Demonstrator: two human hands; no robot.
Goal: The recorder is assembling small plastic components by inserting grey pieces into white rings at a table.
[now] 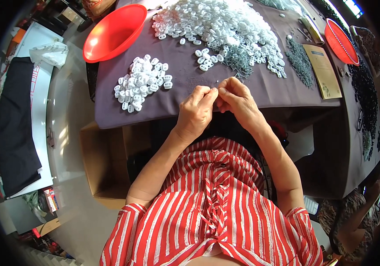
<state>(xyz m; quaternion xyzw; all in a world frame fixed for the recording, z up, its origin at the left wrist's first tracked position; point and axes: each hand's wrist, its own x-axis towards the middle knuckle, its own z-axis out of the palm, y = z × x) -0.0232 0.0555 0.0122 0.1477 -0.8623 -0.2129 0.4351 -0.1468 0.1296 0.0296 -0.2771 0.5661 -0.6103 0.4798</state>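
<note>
At the table's front edge, my left hand (195,111) and my right hand (240,103) meet, fingertips pressed together in a pinch. What they hold is too small and too covered by the fingers to make out. To the left of them lies a small pile of white oval plastic pieces (139,84), each with dark marks or slots on its face. A much larger heap of similar white pieces (225,26) spreads beyond my hands. Small slender grey pieces (238,62) lie in a clump at that heap's near edge.
A red plastic bowl (117,33) stands at the table's far left corner. On the right are more grey pieces (300,62), a yellow-brown envelope-like sheet (322,71), a red basket (340,42) and black pieces (366,95). An open cardboard box (106,166) sits below the table; another person (354,221) is at the lower right.
</note>
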